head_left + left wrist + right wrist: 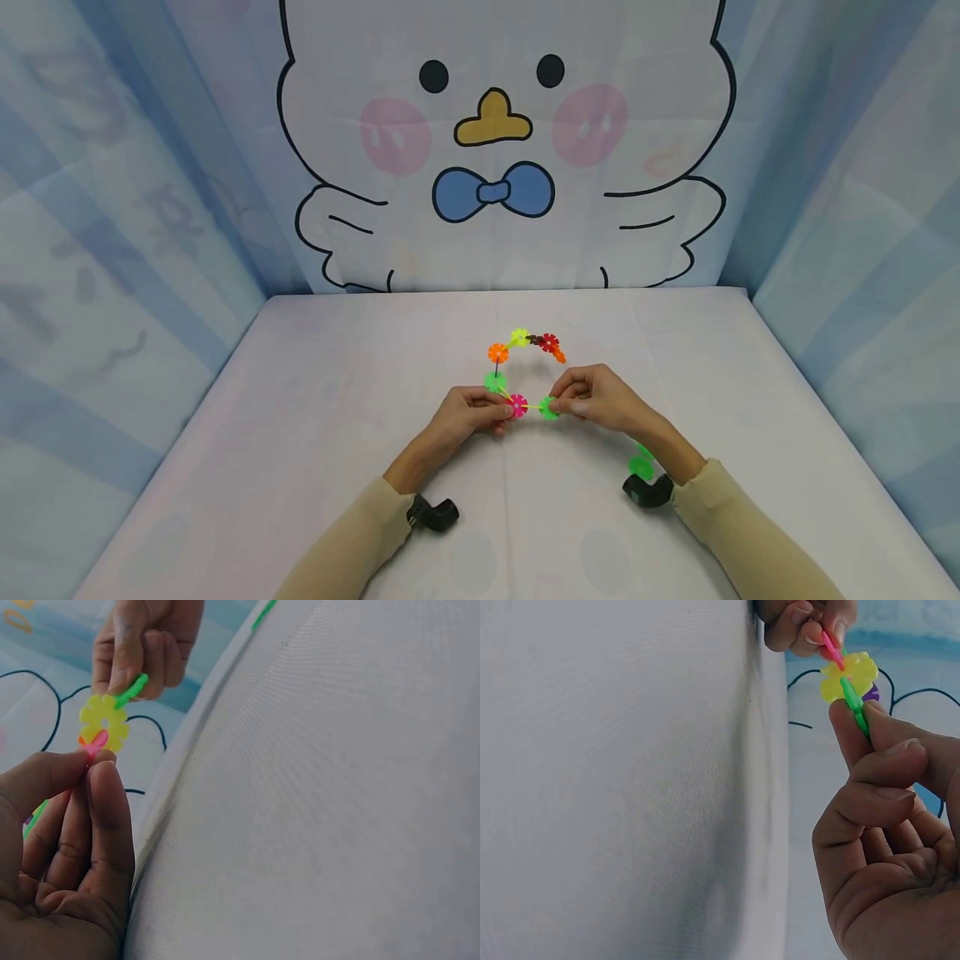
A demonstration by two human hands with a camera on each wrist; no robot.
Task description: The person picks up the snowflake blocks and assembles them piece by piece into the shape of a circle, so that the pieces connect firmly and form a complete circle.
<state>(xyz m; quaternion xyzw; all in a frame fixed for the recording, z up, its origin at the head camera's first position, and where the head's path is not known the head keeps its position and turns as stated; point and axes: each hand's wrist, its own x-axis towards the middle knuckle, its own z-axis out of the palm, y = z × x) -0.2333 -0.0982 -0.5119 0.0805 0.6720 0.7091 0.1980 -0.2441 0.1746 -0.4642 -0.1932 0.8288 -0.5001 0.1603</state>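
Observation:
In the head view a curved chain of notched plastic snowflake discs rises from the hands over the table. My left hand [472, 410] pinches a pink disc [517, 406] between thumb and fingertips. Opposite it, my right hand [596, 398] pinches a green disc [548, 408] at the chain's near end. Between these two sits a yellow disc [104, 716], seen face-on in the left wrist view and joined to both. Beyond the pink one the chain continues through another green disc [495, 382], an orange disc [498, 353], a yellow-green disc [520, 337] and a red disc [549, 342].
Loose green discs [642, 467] lie on the white-covered table [337, 358] beside my right wrist, partly hidden by the arm and the black wrist camera [648, 491]. Printed curtains [847, 250] enclose the table at the back and both sides.

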